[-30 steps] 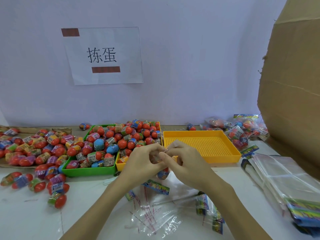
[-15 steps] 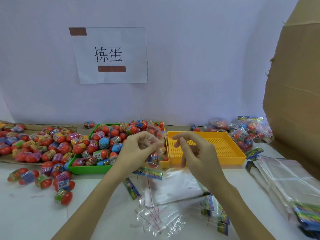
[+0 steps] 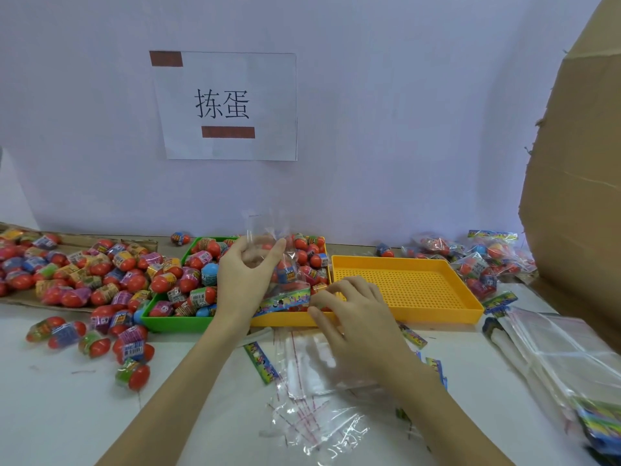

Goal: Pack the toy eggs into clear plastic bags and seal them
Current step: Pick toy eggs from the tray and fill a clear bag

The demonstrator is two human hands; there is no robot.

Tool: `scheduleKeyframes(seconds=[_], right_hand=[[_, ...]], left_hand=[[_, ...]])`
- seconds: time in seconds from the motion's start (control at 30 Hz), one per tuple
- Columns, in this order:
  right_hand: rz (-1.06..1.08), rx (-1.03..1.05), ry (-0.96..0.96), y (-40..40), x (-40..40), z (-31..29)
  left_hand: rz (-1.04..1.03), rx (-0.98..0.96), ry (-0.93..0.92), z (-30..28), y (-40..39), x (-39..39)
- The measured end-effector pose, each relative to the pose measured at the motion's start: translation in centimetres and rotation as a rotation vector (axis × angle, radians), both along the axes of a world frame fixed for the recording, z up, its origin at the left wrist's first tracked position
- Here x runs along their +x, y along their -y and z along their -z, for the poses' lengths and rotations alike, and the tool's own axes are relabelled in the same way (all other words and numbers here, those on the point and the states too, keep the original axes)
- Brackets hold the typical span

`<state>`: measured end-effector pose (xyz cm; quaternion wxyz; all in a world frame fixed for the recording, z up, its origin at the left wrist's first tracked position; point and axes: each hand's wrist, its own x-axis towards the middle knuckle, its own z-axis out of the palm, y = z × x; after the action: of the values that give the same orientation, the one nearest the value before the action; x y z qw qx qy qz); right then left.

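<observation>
On the wall ahead of you, a white sheet (image 3: 228,105) reads "拣蛋"; the egg wrappers' print is too small to read.

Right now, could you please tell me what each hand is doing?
Left hand: grips the top of a clear bag with eggs inside.
Right hand: fingers loosely curled beside the bag's printed end; contact unclear.

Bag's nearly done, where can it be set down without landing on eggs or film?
The empty yellow tray, right of the green tray, is bare. So is the white table front-left, below the loose eggs. Crowded: empty bags under the right hand, bag stack far right.
</observation>
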<state>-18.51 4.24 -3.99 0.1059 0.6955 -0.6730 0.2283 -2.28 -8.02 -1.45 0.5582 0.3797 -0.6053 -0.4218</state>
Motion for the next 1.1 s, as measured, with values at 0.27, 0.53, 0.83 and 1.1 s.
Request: scheduleKeyframes(seconds=[0.27,0.53,0.83,1.1], right_hand=[[0.007,0.069,-0.063,0.1,0.3,-0.1],[-0.044,-0.136,0.338,0.6,-0.7,-0.1],[0.027,-0.433,0.747,0.4,-1.9,-1.9],[-0.107,-0.559,0.843,-1.4,-1.5,-3.4]], left_hand=[[0.012,-0.066,0.071,-0.1,-0.5,-0.1],[0.000,-0.038,0.045,-0.4,-0.5,0.1],[0.290,-0.032,0.192,-0.3,-1.5,-0.6],[0.530,-0.212,0.423,1.1,-3.5,-2.3]])
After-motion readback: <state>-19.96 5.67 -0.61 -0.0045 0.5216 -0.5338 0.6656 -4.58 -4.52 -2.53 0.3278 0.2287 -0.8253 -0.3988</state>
